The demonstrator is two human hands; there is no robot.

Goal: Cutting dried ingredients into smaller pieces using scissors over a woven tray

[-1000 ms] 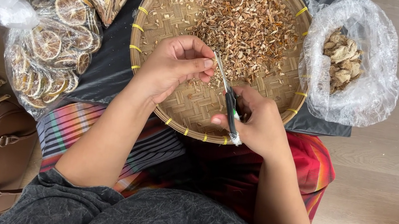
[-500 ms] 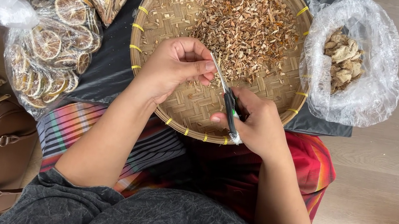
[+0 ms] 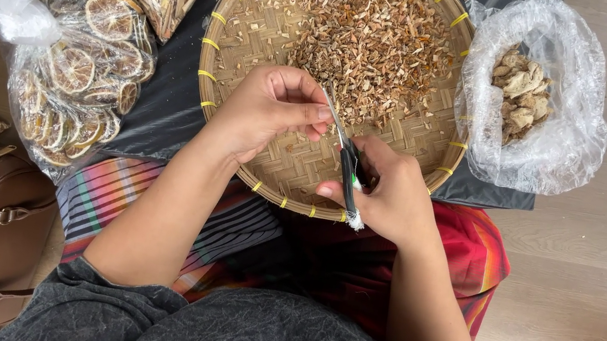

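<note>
Over woven tray, left hand pinching something unseen, right hand gripping scissors.

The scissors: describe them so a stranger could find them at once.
Start at the round woven tray on the person's lap. Over its near rim, the right hand holds the scissors, blades pointing toward the left hand. Nothing else here is slim, metal-bladed and black-handled.

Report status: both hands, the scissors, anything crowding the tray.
Right hand grips scissors, blades up. Left hand pinches something small at the blades, too small to identify. Both over woven tray of chopped bits. Nothing blocking.
</note>
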